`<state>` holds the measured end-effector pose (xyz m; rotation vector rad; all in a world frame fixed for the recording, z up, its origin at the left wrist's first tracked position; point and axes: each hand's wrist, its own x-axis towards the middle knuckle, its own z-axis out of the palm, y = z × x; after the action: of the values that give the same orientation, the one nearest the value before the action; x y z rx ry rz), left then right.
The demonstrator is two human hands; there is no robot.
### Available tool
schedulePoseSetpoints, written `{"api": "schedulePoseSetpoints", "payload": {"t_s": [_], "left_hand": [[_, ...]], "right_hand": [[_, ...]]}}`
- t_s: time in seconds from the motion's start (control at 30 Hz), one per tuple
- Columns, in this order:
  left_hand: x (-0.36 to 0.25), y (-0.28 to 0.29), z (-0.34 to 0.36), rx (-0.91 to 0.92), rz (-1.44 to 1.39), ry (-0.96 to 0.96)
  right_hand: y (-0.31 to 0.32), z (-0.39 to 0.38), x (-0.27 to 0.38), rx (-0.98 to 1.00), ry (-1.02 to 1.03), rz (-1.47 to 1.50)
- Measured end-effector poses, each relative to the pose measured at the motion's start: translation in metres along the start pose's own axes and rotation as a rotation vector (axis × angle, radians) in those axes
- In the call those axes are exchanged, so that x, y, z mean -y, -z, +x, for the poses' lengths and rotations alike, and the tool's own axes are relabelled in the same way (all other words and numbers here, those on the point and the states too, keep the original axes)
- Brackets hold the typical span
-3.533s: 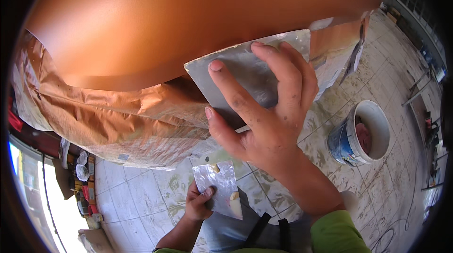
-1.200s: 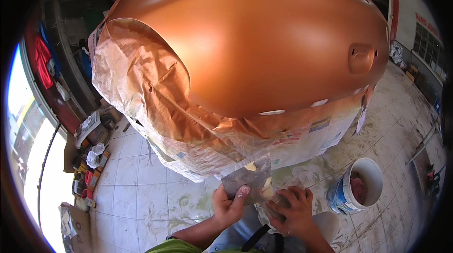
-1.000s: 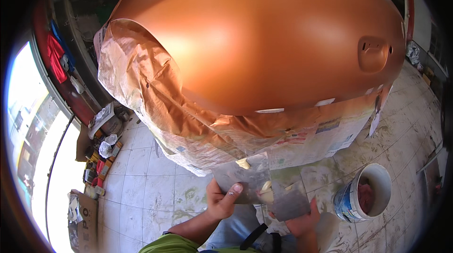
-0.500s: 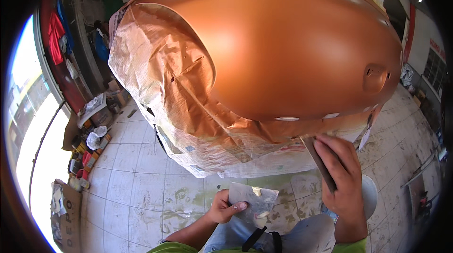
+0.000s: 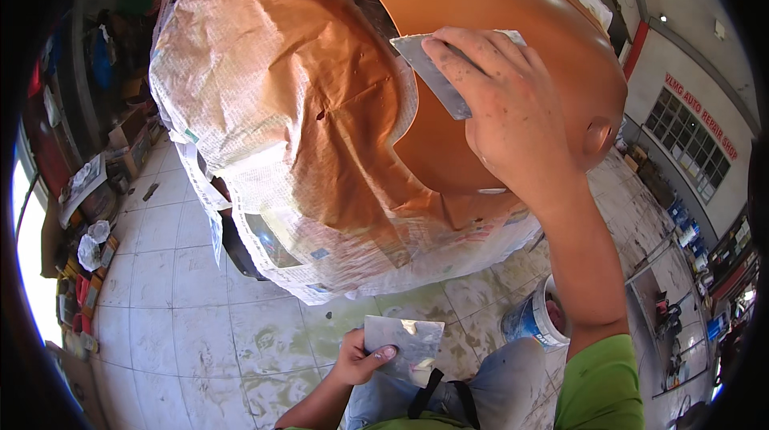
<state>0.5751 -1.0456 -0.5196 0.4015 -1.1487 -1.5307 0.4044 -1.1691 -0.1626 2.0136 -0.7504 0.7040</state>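
Note:
My right hand (image 5: pixel 517 105) is closed on a thin grey putty spreader (image 5: pixel 436 73), held over the orange car body panel (image 5: pixel 456 153) beside its curved edge. Whether the blade touches the paint, I cannot tell. Newspaper masking (image 5: pixel 232 69), partly oversprayed orange, covers the area left of that edge and hangs below the panel. Low in front of my legs, my left hand (image 5: pixel 355 362) grips a flat grey metal plate (image 5: pixel 392 342), thumb on top. Pale dabs of putty (image 5: pixel 421 365) lie on the plate; one is by its upper edge.
A white and blue bucket (image 5: pixel 525 324) stands on the tiled floor (image 5: pixel 192 334) by my right knee. Cans and bottles (image 5: pixel 82 294) line the left side, near cardboard boxes (image 5: pixel 128 137). At the right stands a low rack (image 5: pixel 677 302) with assorted items.
My right hand has risen with the spreader from below the panel to its curved edge. The view has shifted to the right. My left hand still holds the plate low.

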Motion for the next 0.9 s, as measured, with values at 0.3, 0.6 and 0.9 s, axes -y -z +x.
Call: {"api": "schedulePoseSetpoints", "payload": {"t_s": [0.3,0.6,0.9], "left_hand": [[0.0,0.009,0.009,0.07,0.021,0.008],[-0.02,0.013,0.001,0.047,0.068,-0.017],[-0.012,0.006,0.013,0.095,0.056,-0.075]], "right_hand": [[-0.035,-0.07,0.056,-0.004,-0.148,-0.05],[0.011,-0.019,0.027,0.008,-0.085,-0.056],[-0.01,0.011,0.003,-0.004,-0.034,-0.103]]}}
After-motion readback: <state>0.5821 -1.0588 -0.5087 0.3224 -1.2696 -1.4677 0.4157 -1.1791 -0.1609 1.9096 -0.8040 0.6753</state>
